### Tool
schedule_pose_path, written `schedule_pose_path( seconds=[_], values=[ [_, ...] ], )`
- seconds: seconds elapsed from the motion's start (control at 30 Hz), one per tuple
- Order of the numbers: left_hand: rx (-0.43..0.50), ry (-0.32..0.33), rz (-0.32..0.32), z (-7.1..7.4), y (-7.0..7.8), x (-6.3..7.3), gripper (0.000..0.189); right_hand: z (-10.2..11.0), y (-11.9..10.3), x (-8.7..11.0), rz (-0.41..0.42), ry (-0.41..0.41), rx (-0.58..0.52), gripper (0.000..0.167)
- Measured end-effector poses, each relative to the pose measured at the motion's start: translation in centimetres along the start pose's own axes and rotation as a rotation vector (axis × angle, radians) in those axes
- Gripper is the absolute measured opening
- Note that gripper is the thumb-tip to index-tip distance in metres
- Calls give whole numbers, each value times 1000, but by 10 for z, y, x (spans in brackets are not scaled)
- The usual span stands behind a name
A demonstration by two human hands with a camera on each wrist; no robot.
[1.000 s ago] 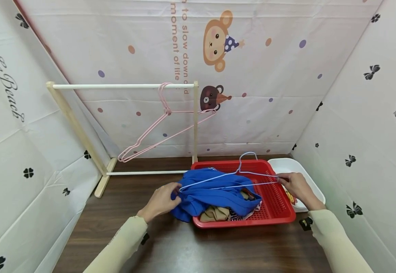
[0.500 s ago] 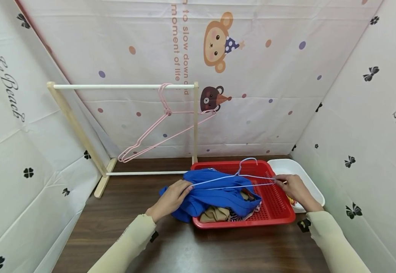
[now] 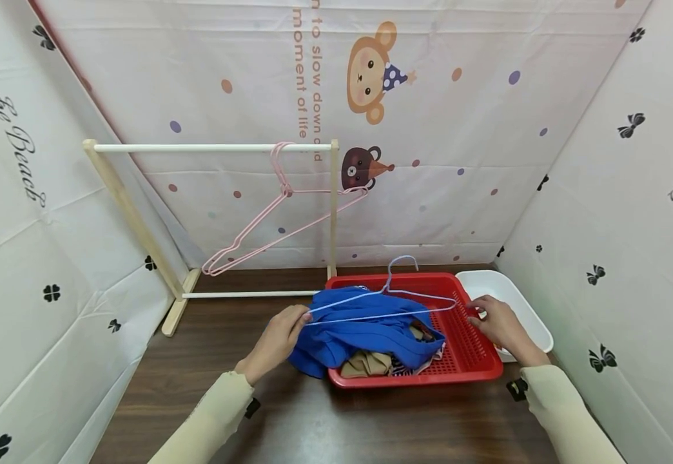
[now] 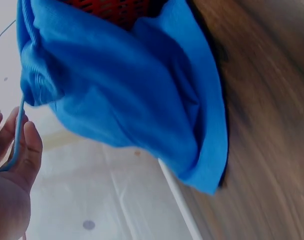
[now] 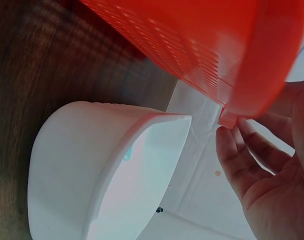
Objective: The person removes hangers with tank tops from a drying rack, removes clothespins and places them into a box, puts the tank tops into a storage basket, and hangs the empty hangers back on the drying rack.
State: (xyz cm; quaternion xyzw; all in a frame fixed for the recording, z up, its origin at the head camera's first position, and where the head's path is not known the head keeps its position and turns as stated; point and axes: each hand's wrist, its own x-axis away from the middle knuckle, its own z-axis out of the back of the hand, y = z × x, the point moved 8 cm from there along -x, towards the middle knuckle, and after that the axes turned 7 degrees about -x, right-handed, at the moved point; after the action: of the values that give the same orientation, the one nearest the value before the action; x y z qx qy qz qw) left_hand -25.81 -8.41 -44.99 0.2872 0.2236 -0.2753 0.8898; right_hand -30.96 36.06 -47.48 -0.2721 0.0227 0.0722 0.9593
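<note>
My left hand [image 3: 277,339] pinches the left end of a light blue clothes hanger [image 3: 389,290], whose hook points up. Behind the hanger, a blue garment [image 3: 365,338] lies bunched in the red basket [image 3: 478,370] and spills over its left side. In the left wrist view the hanger's wire runs from the left hand [image 4: 14,165] up to the blue garment [image 4: 122,85]. My right hand [image 3: 500,322] is apart from the hanger's right end, its fingers loosely bent beside the basket's right rim. The right wrist view shows the right hand [image 5: 276,170] close to the basket [image 5: 191,45]; contact is unclear.
A rack with a white top rail [image 3: 197,148] stands at the back left, two pink hangers [image 3: 249,225] on it. A white tray [image 3: 522,303] sits right of the basket. A khaki garment [image 3: 365,364] and striped cloth lie in the basket. Patterned sheets surround the table [image 3: 290,425].
My right hand has let go of the hanger's right end. The left hand slid right along the hanger, then moved back left, taking the hanger left with it. The garment stays in the basket.
</note>
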Motion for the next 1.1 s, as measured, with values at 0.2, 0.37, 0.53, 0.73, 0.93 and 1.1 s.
schedule_pose_path(
  seconds=[0.2,0.37,0.53,0.73,0.93,1.1],
  values=[
    [-9,77,37,23,-11,3,13,-2,1,2,-3,7,1,36],
    [7,133,44,41,-21,6,15,-3,2,3,-24,2,4,38],
    [-17,159,54,54,-29,10,14,-5,1,3,-30,0,8,41],
    [-46,196,39,70,-35,17,13,-4,1,4,-36,-5,2,42],
    [-58,255,36,88,-44,23,14,-4,2,4,-44,-8,1,42],
    [-47,289,49,96,-51,27,15,-4,1,2,-38,-4,4,42]
  ],
)
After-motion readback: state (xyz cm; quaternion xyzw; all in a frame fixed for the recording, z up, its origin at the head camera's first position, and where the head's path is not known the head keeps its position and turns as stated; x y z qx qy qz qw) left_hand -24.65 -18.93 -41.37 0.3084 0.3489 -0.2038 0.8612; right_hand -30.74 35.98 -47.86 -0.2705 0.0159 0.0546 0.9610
